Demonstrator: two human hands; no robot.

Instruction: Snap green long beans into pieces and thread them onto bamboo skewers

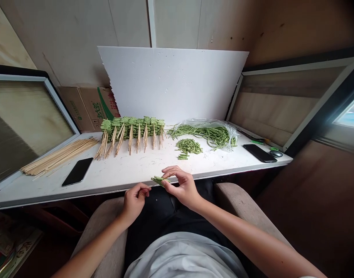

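Shirt: pale grey cloth (182, 258) over the person's middle, closest to the camera; dark trousers (165, 216) cover the lap just beyond it

Seat: a beige padded armchair, its left arm (103, 227) and right arm (240, 204) on either side of the person

Left hand (134, 202): half curled, fingers pointing right, gripping nothing that I can see; its fingertips sit just beside the bean pieces

Right hand (182, 189): closed in a pinch, thumb and fingers gripping the bean pieces from the right

Held: short green bean pieces (160, 180), a small bunch lying side by side, above the near edge of the table

Table: a long white table (136, 172), the person seated at its near edge

Far side: bean pieces threaded on wooden skewers (133, 129), laid in a tight row with the sticks pointing near; a small heap of cut beans (188, 146) to their right; long uncut beans in a clear plastic bag (206, 133) further right

Left end: loose bamboo skewers (59, 156) in a flat bundle; a black smartphone (77, 172) lies just right of them

Right end: a second black smartphone (259, 153) near the table's far right corner

Behind: a white foam board (171, 83) stands against the wall; a cardboard box (88, 108) sits behind the table's far left
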